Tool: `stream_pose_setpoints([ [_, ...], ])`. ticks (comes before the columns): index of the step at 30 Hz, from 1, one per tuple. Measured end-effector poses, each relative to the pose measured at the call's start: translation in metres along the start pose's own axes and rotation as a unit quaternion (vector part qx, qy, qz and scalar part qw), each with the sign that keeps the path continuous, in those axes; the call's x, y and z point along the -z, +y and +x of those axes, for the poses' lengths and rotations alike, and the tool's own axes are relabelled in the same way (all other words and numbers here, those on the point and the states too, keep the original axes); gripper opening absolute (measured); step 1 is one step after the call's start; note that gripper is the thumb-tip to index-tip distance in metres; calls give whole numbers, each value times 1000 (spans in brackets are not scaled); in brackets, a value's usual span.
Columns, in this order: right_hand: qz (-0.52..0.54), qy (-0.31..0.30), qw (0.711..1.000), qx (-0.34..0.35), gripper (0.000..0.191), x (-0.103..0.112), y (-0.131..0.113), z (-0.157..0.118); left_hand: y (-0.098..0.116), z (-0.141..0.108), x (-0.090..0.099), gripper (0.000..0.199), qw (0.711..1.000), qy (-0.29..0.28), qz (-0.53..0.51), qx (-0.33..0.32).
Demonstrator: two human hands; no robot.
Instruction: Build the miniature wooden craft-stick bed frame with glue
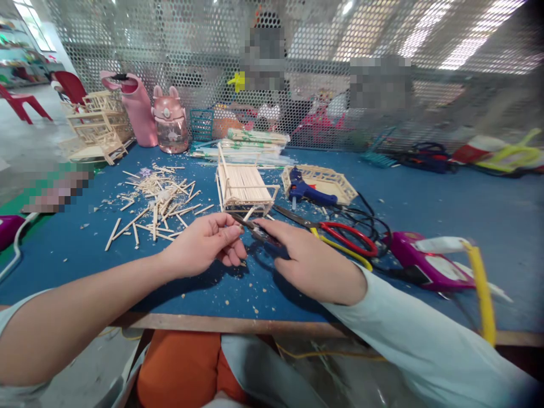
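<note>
My right hand is closed around a dark-bladed hand tool, which looks like scissors or snips. Its tip points up and left, reaching the fingers of my left hand. My left thumb and forefinger are pinched together there; whatever small piece they hold is mostly hidden. Just beyond both hands stands a small frame of thin wooden sticks, with a slatted base and low rails. Scissors with red and yellow handles lie beside my right hand.
Loose cut sticks are scattered at left. A blue glue gun rests on a wooden tray; a purple glue gun lies at right. Bottles, stick bundles and a stick model stand behind, before a perforated metal screen.
</note>
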State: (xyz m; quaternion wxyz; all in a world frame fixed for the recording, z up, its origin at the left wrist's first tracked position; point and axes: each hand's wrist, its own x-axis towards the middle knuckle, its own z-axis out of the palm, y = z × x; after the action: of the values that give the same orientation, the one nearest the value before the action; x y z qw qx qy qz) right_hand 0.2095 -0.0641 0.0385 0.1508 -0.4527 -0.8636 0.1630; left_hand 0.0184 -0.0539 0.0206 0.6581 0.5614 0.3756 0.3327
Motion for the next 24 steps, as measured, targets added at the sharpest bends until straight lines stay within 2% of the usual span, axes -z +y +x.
stream_pose_setpoints([
  [3,6,12,1000,-10,53,-3,0,1,-1,-2,-2,23,999,7,34,-9],
  [5,-4,14,1000,-19,51,-8,3,2,-2,-4,-4,26,995,15,101,-22],
  [8,-20,12,1000,-10,56,-17,7,3,-5,-5,-7,44,972,41,229,-35],
  [11,-49,31,998,-4,58,-28,9,5,-10,-3,-8,55,944,93,316,-26],
  [14,-109,71,991,-15,60,-36,8,5,-15,-1,-9,54,934,131,333,-23],
  [18,-215,110,970,-35,60,-35,6,5,-17,2,-11,54,951,127,281,-16],
  [21,-146,103,984,-26,60,-26,6,4,-11,2,-9,52,950,100,292,-52],
  [24,-8,32,999,-1,53,-13,6,6,-2,0,-3,47,940,54,325,-87],
])
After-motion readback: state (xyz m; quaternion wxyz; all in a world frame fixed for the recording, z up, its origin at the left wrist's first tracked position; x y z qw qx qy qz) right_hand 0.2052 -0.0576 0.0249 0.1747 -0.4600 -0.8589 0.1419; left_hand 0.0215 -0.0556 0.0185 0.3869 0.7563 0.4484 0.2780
